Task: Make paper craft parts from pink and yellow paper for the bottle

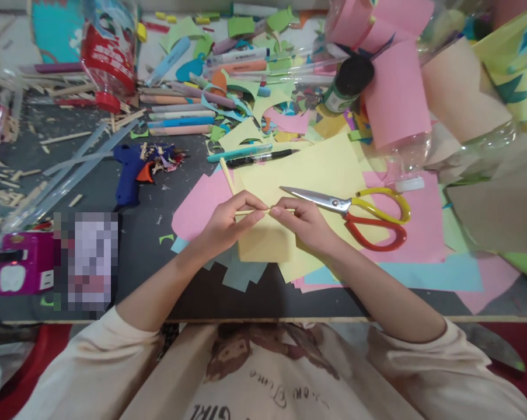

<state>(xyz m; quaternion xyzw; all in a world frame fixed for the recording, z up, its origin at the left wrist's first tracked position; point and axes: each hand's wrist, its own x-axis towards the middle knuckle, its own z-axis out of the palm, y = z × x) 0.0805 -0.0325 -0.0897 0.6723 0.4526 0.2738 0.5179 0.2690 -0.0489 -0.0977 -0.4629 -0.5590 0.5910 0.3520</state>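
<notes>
Left grip [229, 223], right grip [306, 224] around strip [244, 213]

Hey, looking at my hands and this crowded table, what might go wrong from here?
The thin yellow strip pinched in the fingertips of the left hand and right hand might bend or split if pulled or twisted too hard.

The scissors lie with their metal blades close to the right hand, so a sideways move could brush them.

The blue glue gun has scraps around its front end; if it's hot, which I can't tell, they might scorch.
</notes>
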